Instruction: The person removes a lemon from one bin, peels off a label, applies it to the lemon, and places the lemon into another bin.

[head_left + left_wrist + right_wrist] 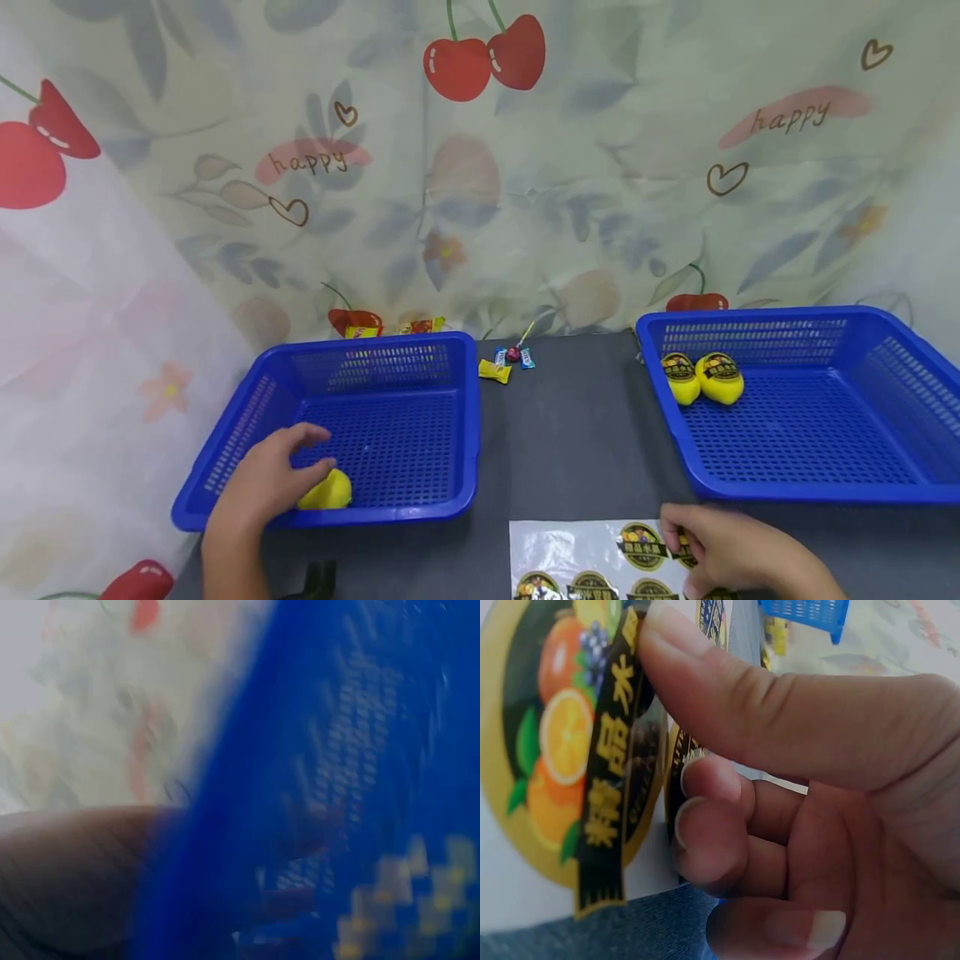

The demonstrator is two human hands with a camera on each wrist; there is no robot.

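Yellow lemon (337,492) in L blue basket (408,442); L hand (272,471) half-open, just by it; R hand (731,546), fingers curled, pinches sticker sheet (581,540).

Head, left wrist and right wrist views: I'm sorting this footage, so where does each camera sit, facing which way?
Head: worn on the head, facing forward and down over the left basket, right basket and sticker sheet; left hand and right hand show.
Left wrist: on that wrist, facing the left basket's lattice wall, blurred; skin shows lower left.
Right wrist: on that wrist, facing the sticker sheet; thumb and curled fingers show.
Head and right wrist share the right hand and sticker sheet.
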